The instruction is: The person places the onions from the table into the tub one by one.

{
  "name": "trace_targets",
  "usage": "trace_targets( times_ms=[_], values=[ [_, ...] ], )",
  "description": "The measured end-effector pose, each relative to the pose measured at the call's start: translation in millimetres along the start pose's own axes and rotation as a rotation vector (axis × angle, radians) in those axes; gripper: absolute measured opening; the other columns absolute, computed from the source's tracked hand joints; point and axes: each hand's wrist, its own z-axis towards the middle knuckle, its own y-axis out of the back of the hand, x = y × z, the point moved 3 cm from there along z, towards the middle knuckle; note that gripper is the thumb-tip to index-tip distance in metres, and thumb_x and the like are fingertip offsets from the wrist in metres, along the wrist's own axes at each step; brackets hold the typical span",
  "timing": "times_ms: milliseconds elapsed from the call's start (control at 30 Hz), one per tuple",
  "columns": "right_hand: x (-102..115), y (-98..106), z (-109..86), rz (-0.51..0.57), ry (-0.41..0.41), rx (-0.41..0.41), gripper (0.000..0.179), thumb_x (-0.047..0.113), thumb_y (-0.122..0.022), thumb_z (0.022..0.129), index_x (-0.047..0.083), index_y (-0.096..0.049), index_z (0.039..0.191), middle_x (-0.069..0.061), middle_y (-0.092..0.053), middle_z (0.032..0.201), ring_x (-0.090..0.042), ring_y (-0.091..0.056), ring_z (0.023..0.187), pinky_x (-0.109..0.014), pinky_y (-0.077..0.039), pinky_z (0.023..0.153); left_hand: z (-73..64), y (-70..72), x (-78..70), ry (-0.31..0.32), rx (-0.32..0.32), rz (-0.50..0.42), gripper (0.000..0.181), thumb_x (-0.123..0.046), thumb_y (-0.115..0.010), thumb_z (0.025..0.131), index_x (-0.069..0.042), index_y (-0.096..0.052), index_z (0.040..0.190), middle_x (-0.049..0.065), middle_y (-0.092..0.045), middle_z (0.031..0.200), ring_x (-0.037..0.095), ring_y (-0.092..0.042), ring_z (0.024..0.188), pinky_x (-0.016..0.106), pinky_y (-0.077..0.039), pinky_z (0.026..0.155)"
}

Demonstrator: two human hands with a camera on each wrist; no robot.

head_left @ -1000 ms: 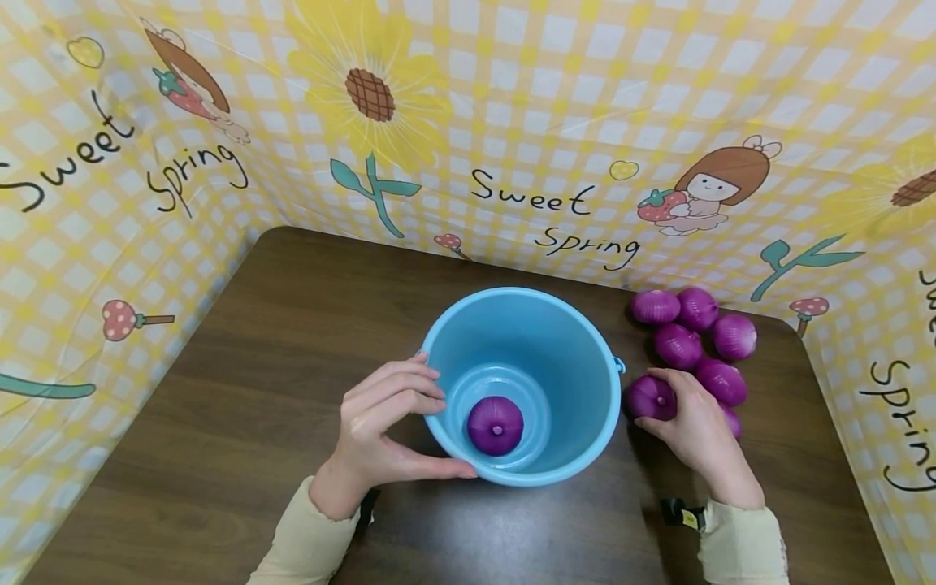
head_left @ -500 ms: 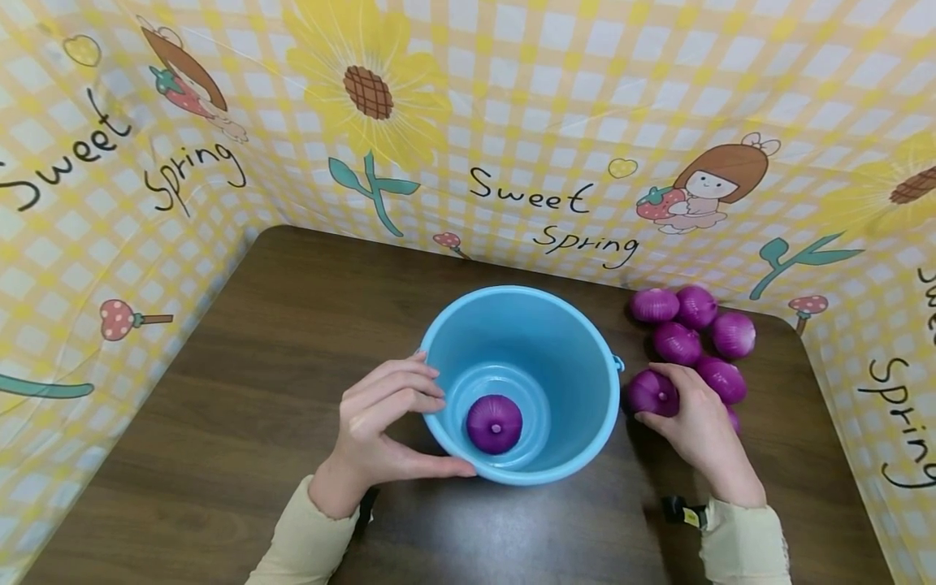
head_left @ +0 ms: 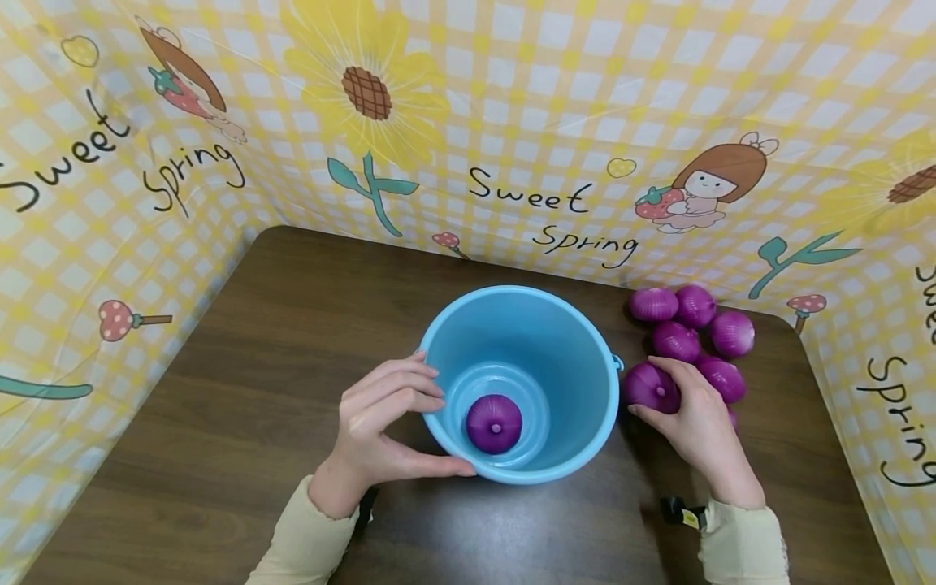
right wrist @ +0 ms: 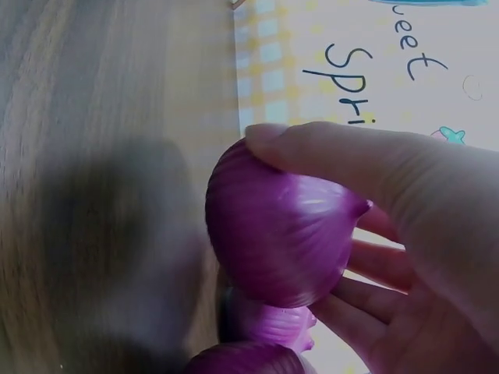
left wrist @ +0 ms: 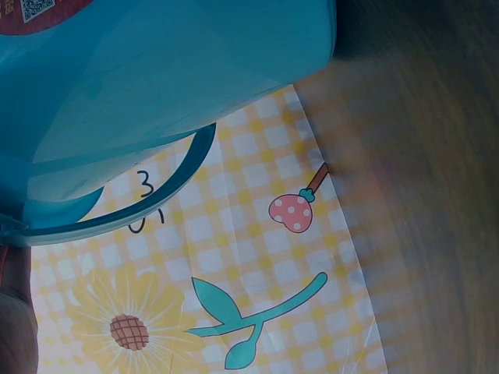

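Note:
A light blue bucket [head_left: 585, 390] stands on the table with one purple onion [head_left: 494, 424] on its floor. My left hand [head_left: 387, 426] grips the bucket's near left rim, fingers over the edge and thumb along the front. In the left wrist view the bucket's side [left wrist: 179, 86] and hanging handle [left wrist: 175, 183] fill the upper left. Just right of the bucket, my right hand [head_left: 698, 422] holds another purple onion [head_left: 649, 388] between thumb and fingers. The right wrist view shows this onion [right wrist: 281, 226] close up, its pointed tip towards the palm.
Several more purple onions [head_left: 676, 341] lie in a cluster at the table's back right, partly behind the right hand. The dark wooden table [head_left: 292, 325] is bordered at the back and sides by yellow checked cloth [head_left: 512, 97].
My right hand and its onion have shifted slightly, a little farther up in the head view. The left hand and the bucket have stayed in place.

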Motion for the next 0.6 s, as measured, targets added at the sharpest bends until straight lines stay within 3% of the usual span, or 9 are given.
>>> trace_targets(
  times_ms=[433, 600],
  values=[
    [8.4, 0.1, 0.4, 0.024, 0.026, -0.046, 0.073, 0.017, -0.094, 0.074, 0.002, -0.059, 0.136, -0.019, -0.059, 0.132, -0.039, -0.054, 0.119, -0.065, -0.050, 0.095, -0.3, 0.0, 0.1, -0.006, -0.002, -0.002, 0.062, -0.056, -0.094, 0.063, -0.001, -0.070, 0.077, 0.012, -0.070, 0.078, 0.031, -0.069, 0.077, 0.053, -0.058, 0.090],
    [11.7, 1.7, 0.3, 0.015, 0.041, -0.070, 0.074, 0.016, -0.095, 0.073, 0.002, -0.059, 0.136, -0.018, -0.059, 0.132, -0.034, -0.055, 0.110, -0.055, -0.054, 0.085, 0.1, -0.1, 0.0, -0.008, -0.003, 0.000, 0.061, -0.057, -0.093, 0.065, -0.001, -0.070, 0.077, 0.012, -0.070, 0.078, 0.031, -0.068, 0.077, 0.053, -0.058, 0.090]
  ],
)
